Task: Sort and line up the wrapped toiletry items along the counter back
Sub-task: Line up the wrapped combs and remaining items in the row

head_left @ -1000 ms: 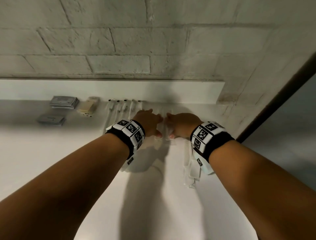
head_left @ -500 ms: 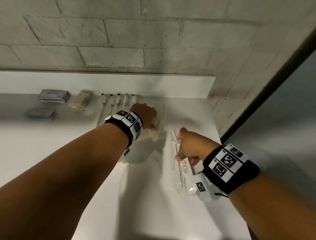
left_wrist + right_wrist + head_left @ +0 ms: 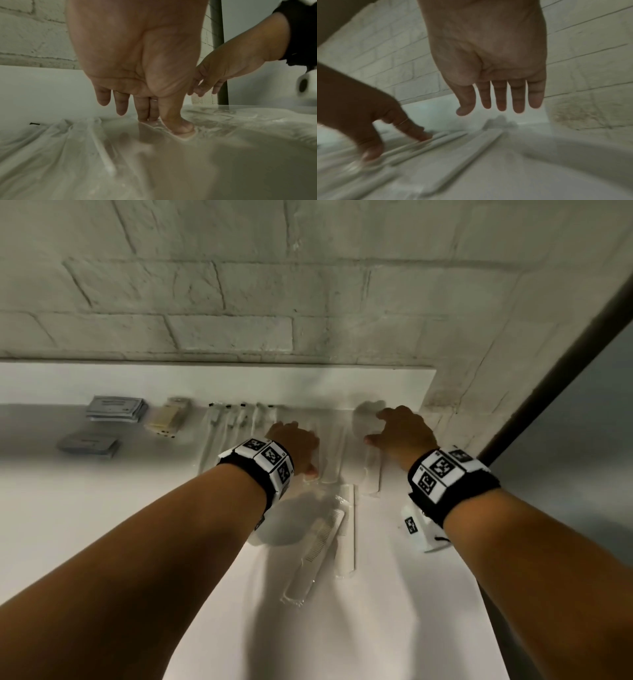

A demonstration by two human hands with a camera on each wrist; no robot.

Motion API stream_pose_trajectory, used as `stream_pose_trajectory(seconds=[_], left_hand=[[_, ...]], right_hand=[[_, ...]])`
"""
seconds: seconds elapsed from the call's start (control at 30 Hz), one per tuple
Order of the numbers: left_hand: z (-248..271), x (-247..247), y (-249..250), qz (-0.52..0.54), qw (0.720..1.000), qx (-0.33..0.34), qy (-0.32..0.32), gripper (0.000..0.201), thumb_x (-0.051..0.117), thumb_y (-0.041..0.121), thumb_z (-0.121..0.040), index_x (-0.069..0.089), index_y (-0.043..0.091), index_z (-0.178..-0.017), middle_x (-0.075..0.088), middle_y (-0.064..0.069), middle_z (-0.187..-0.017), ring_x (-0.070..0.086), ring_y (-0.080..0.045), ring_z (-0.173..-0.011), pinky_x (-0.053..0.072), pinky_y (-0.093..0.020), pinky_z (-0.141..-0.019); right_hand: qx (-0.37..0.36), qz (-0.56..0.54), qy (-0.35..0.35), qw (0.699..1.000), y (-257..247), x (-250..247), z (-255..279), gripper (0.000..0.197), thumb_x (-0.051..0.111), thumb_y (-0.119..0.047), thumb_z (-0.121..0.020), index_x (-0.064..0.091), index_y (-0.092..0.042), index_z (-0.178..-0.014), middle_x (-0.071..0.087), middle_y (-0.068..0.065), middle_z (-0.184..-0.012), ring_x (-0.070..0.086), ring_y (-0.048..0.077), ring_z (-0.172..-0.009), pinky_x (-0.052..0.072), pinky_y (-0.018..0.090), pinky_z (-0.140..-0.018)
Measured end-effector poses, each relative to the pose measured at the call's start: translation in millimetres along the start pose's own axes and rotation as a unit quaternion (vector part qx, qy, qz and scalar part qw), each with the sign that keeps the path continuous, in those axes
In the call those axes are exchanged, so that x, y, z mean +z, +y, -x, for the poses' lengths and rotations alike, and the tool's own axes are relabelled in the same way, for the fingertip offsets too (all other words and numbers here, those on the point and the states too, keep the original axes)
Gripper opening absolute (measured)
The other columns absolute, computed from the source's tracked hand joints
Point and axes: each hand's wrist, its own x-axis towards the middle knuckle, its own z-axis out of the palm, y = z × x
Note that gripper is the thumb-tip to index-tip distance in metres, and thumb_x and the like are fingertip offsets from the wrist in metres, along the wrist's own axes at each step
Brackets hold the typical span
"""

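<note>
while the left hand (image 3: 297, 444) presses straight fingertips on a wrapped comb (image 3: 331, 455) lined up at the counter (image 3: 102, 525) back, the right hand (image 3: 404, 436) hovers beside it, fingers straight, holding nothing; two wrapped combs (image 3: 317, 546) lie nearer.

White-painted brick wall (image 3: 239, 285) rising behind a white counter (image 3: 85, 525), with a low white upstand (image 3: 171, 385) running along the counter's back edge. At right, a second brick face (image 3: 496, 344) meets the first in a corner; a dark vertical frame (image 3: 548, 381) borders it, with a pale grey panel (image 3: 599, 422) beyond. Lighting dim and even; soft shadows on the counter.
</note>
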Motion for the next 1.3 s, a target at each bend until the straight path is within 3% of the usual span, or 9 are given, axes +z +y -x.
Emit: stream_pose_trajectory(seconds=[0.1, 0.2, 0.33, 0.57, 0.67, 0.77, 0.87, 1.0, 1.3], left_hand=[[-3, 4, -4, 0.014, 1.0, 0.006, 0.003, 0.074, 0.064, 0.051, -0.082, 0.037, 0.021, -0.143, 0.044, -0.007, -0.147, 0.022, -0.027, -0.145, 0.018, -0.045, -0.116], [-4, 7, -6, 0.023, 1.0, 0.008, 0.007, 0.076, 0.064, 0.055, -0.08, 0.036, 0.024, -0.144, 0.044, -0.004, -0.148, 0.02, -0.027, -0.146, 0.017, -0.045, -0.115], [-3, 5, -5, 0.007, 1.0, 0.011, -0.001, 0.076, 0.061, 0.057, -0.082, 0.035, 0.025, -0.145, 0.041, -0.002, -0.149, 0.016, -0.027, -0.147, 0.015, -0.046, -0.117], [-5, 7, -10, 0.005, 1.0, 0.013, -0.002, 0.08, 0.059, 0.059, -0.081, 0.03, 0.026, -0.148, 0.037, 0.0, -0.152, 0.011, -0.028, -0.148, 0.01, -0.047, -0.118], [-3, 6, -9, 0.001, 1.0, 0.011, -0.003, 0.077, 0.056, 0.059, -0.084, 0.029, 0.026, -0.149, 0.034, 0.0, -0.154, 0.01, -0.029, -0.148, 0.008, -0.048, -0.118], [3, -2, -3, -0.024, 1.0, 0.016, 0.013, 0.068, 0.037, 0.058, -0.094, 0.023, 0.025, -0.151, 0.022, 0.002, -0.159, 0.005, -0.03, -0.148, 0.004, -0.051, -0.119], [4, -12, 7, -0.033, 0.998, 0.035, 0.037, 0.063, 0.031, 0.054, -0.097, 0.023, 0.024, -0.151, 0.02, 0.003, -0.159, 0.004, -0.029, -0.148, 0.003, -0.051, -0.119], [-1, -12, 25, -0.045, 0.997, 0.058, 0.004, 0.065, 0.043, 0.055, -0.093, 0.027, 0.027, -0.15, 0.028, 0.005, -0.157, 0.003, -0.028, -0.149, 0.001, -0.05, -0.119], [-4, -7, 33, -0.03, 0.998, 0.048, 0.01, 0.059, 0.052, 0.046, -0.091, 0.04, 0.02, -0.142, 0.049, 0.0, -0.142, 0.018, -0.028, -0.145, 0.01, -0.051, -0.117]], right_hand=[[-0.089, 0.088, -0.022, 0.992, -16, 21, 6, 0.056, 0.05, -0.06, -0.086, 0.051, -0.029, -0.133, 0.052, 0.0, -0.138, 0.045, 0.025, -0.128, 0.031, 0.043, -0.105], [-0.142, 0.162, -0.085, 0.973, -34, 37, 4, 0.058, 0.058, -0.059, -0.08, 0.053, -0.024, -0.126, 0.06, 0.001, -0.124, 0.051, 0.025, -0.121, 0.023, 0.054, -0.109], [-0.148, 0.203, -0.117, 0.961, -41, 32, -6, 0.057, 0.062, -0.054, -0.082, 0.051, -0.019, -0.125, 0.06, 0.003, -0.12, 0.051, 0.028, -0.121, 0.014, 0.065, -0.111], [-0.125, 0.191, -0.133, 0.965, -43, 30, -7, 0.057, 0.062, -0.045, -0.084, 0.046, -0.019, -0.132, 0.058, 0.004, -0.127, 0.047, 0.03, -0.127, 0.009, 0.065, -0.112], [-0.128, 0.192, -0.132, 0.964, -42, 30, -5, 0.065, 0.059, -0.047, -0.085, 0.039, -0.022, -0.142, 0.05, 0.003, -0.14, 0.038, 0.028, -0.136, 0.005, 0.065, -0.113], [-0.146, 0.155, -0.077, 0.974, -28, 21, -4, 0.064, 0.046, -0.046, -0.094, 0.023, -0.028, -0.15, 0.018, -0.006, -0.16, 0.015, 0.022, -0.147, 0.0, 0.061, -0.115], [-0.091, 0.145, -0.075, 0.982, -3, 7, -8, 0.057, 0.05, -0.035, -0.094, 0.032, -0.029, -0.147, 0.024, -0.004, -0.158, 0.024, 0.024, -0.144, 0.009, 0.054, -0.118], [-0.124, 0.224, -0.145, 0.956, 14, 9, -5, 0.06, 0.064, -0.028, -0.085, 0.044, -0.017, -0.14, 0.053, 0.009, -0.135, 0.051, 0.032, -0.123, 0.041, 0.045, -0.103], [-0.179, 0.239, -0.132, 0.945, 7, 14, -16, 0.072, 0.057, -0.016, -0.088, 0.021, -0.007, -0.149, 0.059, 0.018, -0.123, 0.057, 0.036, -0.112, 0.048, 0.038, -0.086]])
